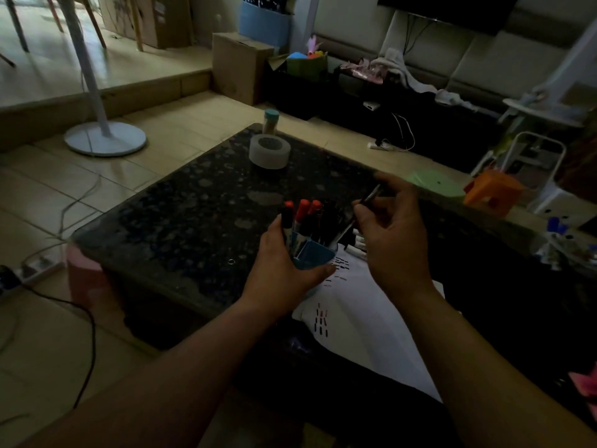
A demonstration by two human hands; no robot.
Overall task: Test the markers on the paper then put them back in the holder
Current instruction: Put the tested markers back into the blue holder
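A blue holder [315,257] stands on the dark speckled table [181,221], filled with several red-capped and black markers [303,211]. My left hand [277,263] grips the holder from the left side. My right hand [392,234] pinches a thin dark marker [353,218], tilted with its lower end at the holder's right rim. White paper [365,321] with short red and black test strokes lies under and in front of the holder. More markers [358,245] lie on the table behind my right hand.
A roll of white tape [269,151] and a teal-capped jar [270,119] stand at the table's far end. A pink stool [84,279] sits at the left corner, an orange stool [492,192] to the right. Cables run over the tiled floor.
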